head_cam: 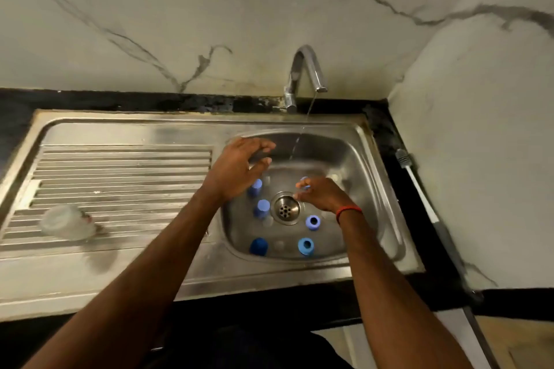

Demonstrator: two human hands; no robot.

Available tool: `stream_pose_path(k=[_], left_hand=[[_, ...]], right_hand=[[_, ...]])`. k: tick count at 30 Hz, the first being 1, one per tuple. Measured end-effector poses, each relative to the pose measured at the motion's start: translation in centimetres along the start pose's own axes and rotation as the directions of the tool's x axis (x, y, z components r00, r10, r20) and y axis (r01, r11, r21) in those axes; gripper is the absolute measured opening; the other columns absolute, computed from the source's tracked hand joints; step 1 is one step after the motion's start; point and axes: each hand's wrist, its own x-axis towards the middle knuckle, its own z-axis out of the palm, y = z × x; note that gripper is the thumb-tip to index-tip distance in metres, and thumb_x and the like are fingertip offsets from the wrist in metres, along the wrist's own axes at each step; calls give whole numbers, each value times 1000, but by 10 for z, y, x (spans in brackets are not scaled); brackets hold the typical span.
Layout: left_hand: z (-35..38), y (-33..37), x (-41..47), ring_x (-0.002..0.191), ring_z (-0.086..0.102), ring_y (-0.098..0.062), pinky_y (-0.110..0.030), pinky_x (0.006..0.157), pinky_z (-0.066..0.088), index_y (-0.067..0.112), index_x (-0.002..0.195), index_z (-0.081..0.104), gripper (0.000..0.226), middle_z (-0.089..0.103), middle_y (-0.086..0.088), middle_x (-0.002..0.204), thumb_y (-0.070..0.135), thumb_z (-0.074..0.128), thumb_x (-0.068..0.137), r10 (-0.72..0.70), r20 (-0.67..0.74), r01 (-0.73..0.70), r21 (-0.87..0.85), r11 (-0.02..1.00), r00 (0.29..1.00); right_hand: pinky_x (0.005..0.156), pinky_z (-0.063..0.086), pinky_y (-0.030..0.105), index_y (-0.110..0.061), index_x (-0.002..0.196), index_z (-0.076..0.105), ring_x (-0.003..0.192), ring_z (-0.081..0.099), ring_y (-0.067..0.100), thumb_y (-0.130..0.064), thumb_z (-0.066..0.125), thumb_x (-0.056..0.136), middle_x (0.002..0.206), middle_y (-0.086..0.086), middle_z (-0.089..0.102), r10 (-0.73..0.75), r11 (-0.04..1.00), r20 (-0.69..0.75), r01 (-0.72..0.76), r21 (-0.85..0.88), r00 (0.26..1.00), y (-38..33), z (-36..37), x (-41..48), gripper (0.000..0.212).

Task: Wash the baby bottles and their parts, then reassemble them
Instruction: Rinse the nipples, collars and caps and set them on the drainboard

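So the sink [371,177] has bottle parts scattered round the drain [285,208]. Two light-blue caps [259,198] stand upright left of it, long axis vertical. Two blue rings [309,234] sit to the right and in front of it, with their holes facing straight up. A dark blue cap [258,246] sits near the front wall, dome up.

The right hand [322,195] is low over the basin just past the drain. Its fingers [300,186] pinch a small light-blue piece [305,181] at the tips, and most of it is hidden, so I can't tell which way it points. The left hand [236,168] hovers above the caps with its fingers [263,145] spread and loosely curved, released.

The tap [305,69] is running a thin stream between the hands. A clear bottle [69,222] lies on its side on the drainboard [126,165], too blurry to read. A brush [419,186] lies on the counter [389,135] to the right.
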Motion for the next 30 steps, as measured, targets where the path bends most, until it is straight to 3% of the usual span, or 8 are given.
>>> stream_pose_path(k=[2,4,7,13,16,20,27,30], left_hand=[[15,5,5,118,55,-16,-35,101,47,20,128,64,34,66,1,126,21,68,95,-4,55,4,12,1000,998],[29,8,6,116,53,-12,-26,99,42,17,129,64,33,66,1,127,20,67,96,-7,93,4,36,999,996],[46,7,4,115,50,-8,-16,92,31,19,131,63,34,64,3,129,22,66,97,-58,150,47,76,996,987],[66,0,-2,122,54,-17,-33,104,42,22,132,62,35,65,3,130,28,65,98,-133,201,118,84,989,970],[70,-2,-5,123,54,-15,-26,105,38,20,131,63,34,65,3,129,25,65,97,-166,178,151,99,984,970],[72,-5,-8,115,58,-12,-6,97,28,16,127,66,32,69,3,124,22,67,96,-175,157,159,112,981,972],[70,-6,-4,113,56,-8,7,90,23,14,126,66,32,69,1,124,23,68,96,-206,142,190,117,975,968],[71,-9,-2,117,56,-10,6,89,25,16,128,65,33,68,2,126,25,67,96,-213,148,195,127,973,966]], right_hand=[[80,46,24,-14,103,72,96,63,19,-32,72,87,106,2,70,32,998,85,-28,-49,996,12,7,0,25],[89,52,34,-10,108,72,97,64,21,-26,73,85,110,8,70,54,996,142,-43,-79,988,23,19,3,28],[91,53,36,-14,116,69,108,63,24,-27,79,79,120,7,67,106,977,231,-57,-207,967,39,40,9,40],[93,51,36,-9,123,60,114,61,32,-25,81,72,123,15,64,115,883,293,38,-468,949,77,82,25,57],[91,51,38,-6,119,61,116,60,32,-26,84,70,124,17,63,114,856,361,93,-509,926,86,97,31,59],[89,52,38,-3,118,62,114,61,32,-27,86,68,124,18,63,115,827,363,113,-551,925,92,103,37,61],[97,46,41,-17,119,65,116,61,30,-33,83,75,124,8,64,23,733,275,171,-658,961,87,102,40,50],[97,48,44,-24,122,62,117,60,31,-40,78,80,129,7,61,-75,786,292,237,-571,954,72,98,47,47]])
